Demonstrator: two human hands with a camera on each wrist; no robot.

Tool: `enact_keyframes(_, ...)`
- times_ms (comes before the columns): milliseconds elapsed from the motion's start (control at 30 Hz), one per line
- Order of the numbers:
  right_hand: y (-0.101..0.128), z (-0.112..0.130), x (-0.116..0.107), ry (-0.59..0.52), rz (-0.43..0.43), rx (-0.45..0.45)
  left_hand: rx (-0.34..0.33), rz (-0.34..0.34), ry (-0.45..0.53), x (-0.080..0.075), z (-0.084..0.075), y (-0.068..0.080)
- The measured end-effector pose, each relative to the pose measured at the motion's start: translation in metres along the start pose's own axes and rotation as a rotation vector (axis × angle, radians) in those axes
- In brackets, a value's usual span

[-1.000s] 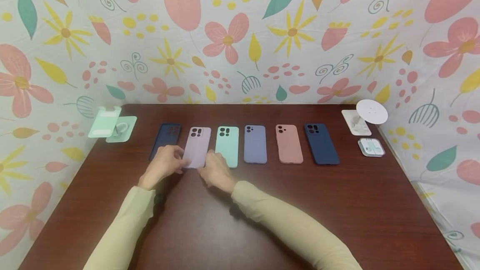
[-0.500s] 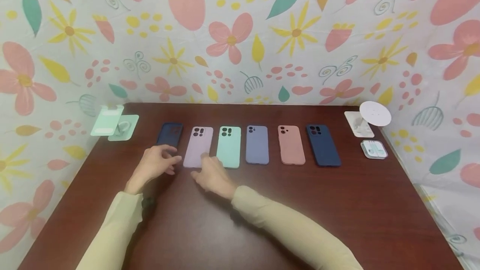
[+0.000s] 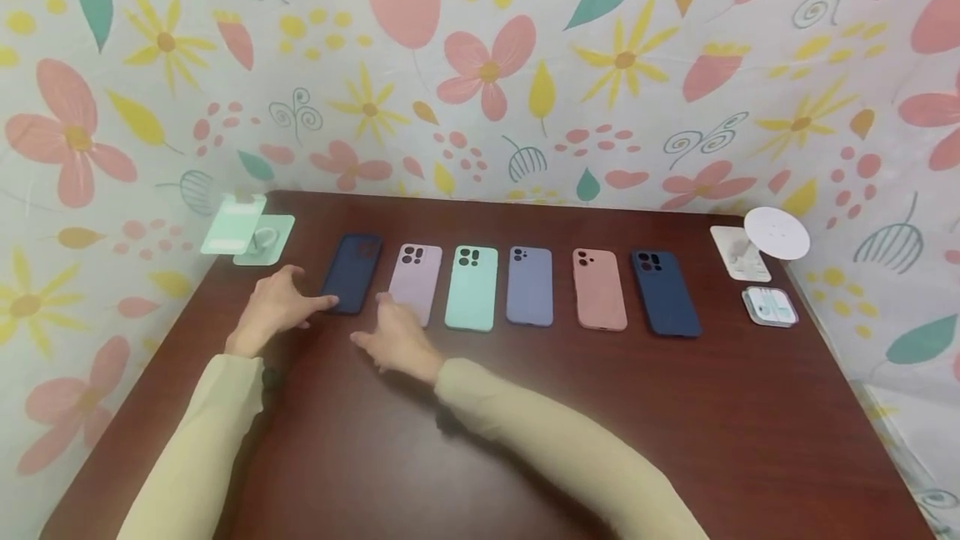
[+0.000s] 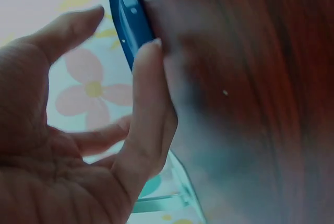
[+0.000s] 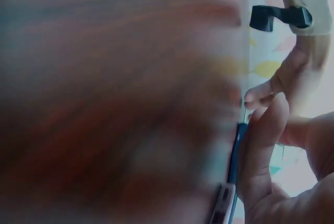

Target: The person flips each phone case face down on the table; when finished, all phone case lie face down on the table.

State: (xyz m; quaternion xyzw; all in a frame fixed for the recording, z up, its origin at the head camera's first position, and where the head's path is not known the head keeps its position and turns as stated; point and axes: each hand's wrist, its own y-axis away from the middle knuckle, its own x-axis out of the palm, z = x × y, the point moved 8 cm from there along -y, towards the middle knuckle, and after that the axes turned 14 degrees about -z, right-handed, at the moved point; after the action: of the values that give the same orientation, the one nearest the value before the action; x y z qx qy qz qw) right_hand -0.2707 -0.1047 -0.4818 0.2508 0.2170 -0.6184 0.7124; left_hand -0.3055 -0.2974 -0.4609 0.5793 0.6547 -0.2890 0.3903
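Observation:
Six phone cases lie in a row on the dark wooden table [image 3: 525, 423]: dark navy [image 3: 351, 272], lilac [image 3: 416, 272], mint [image 3: 472, 286], periwinkle [image 3: 530, 284], salmon [image 3: 598, 287] and navy [image 3: 665, 290]. My left hand [image 3: 311, 298] is open, and its straight fingers reach the near left edge of the dark navy case. In the left wrist view a fingertip [image 4: 148, 57] touches that blue case's rim [image 4: 128, 15]. My right hand [image 3: 371, 319] is open and relaxed at the near end of the lilac case, holding nothing.
A mint green stand [image 3: 247, 232] sits at the table's far left corner. At the far right stand a white round-topped holder [image 3: 776, 233] and a small clear earbud box [image 3: 770, 305]. Floral cloth walls close in the table on three sides.
Both hands let go of the lilac case and slid left. The left hand now reaches the dark navy case, and the right hand has drawn back to the lilac case's near end.

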Motion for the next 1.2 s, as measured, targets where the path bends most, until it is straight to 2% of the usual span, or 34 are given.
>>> enact_keyframes(167, -0.013, 0.005, 0.026, -0.031, 0.051, 0.05, 0.034, 0.076, 0.025, 0.004, 0.002, -0.009)
enact_keyframes(367, -0.036, 0.0, 0.048, 0.011, 0.053, 0.066, 0.096, 0.115, 0.019, 0.007, -0.001, -0.016)
enact_keyframes(600, -0.034, 0.013, 0.037, 0.046, 0.044, 0.074, 0.131, 0.154, 0.016, 0.01, -0.004, -0.02)
enact_keyframes(833, -0.037, 0.012, 0.037, -0.008, 0.0, 0.118, 0.144, 0.18, 0.003, 0.013, -0.001, -0.023)
enact_keyframes(1033, -0.037, 0.013, 0.035, -0.015, -0.027, 0.151, 0.17, 0.166, -0.001, 0.014, -0.002, -0.02)
enact_keyframes(1200, -0.033, 0.014, 0.035, -0.024, -0.017, 0.156, 0.156, 0.137, -0.01, 0.013, -0.006, -0.015)
